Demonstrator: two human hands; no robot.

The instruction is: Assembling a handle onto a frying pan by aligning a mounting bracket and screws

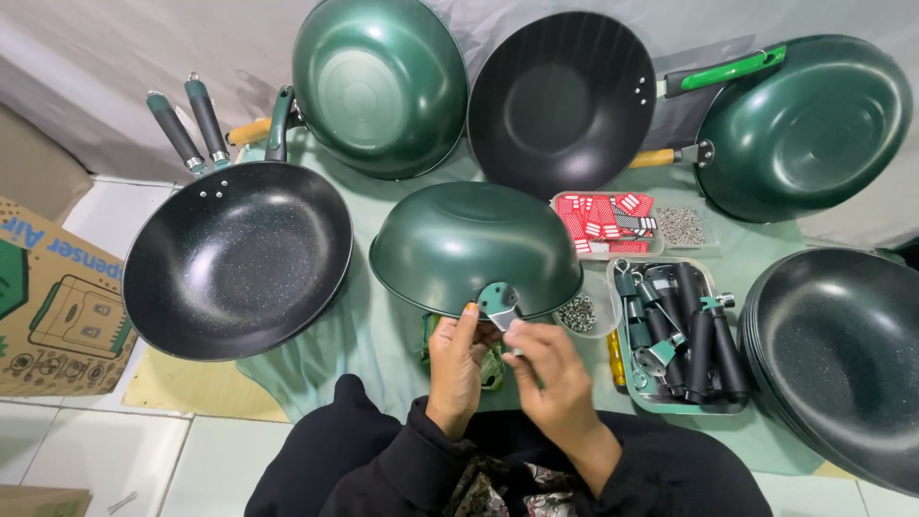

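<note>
A pale green cloth (383, 335) covers the tabletop across the middle of the frame. At the left centre lies a large black speckled non-stick wok (237, 260), open side up, with a dark green handle. Along the top edge stand a dark green wok shown bottom-out (380, 86), a black wok interior (562, 101) and another green wok with a bright green handle (804, 124). At the right edge sits a stack of black speckled woks (842, 359).

In the centre, a dark green metal wok turned upside down (476, 247) rests on the cloth, its near rim carrying a small grey metal handle bracket (498, 299).

At the lower right of centre a clear plastic tray of black and green handles (678, 335) stands beside a small round dish of silver screws (577, 312).

At the lower centre, the left hand (458, 364) has its fingers pinched on the bracket at the wok's rim. The right hand (550, 373) is just beside it, fingers closed on a small part too tiny to make out, touching the bracket's lower edge.
</note>
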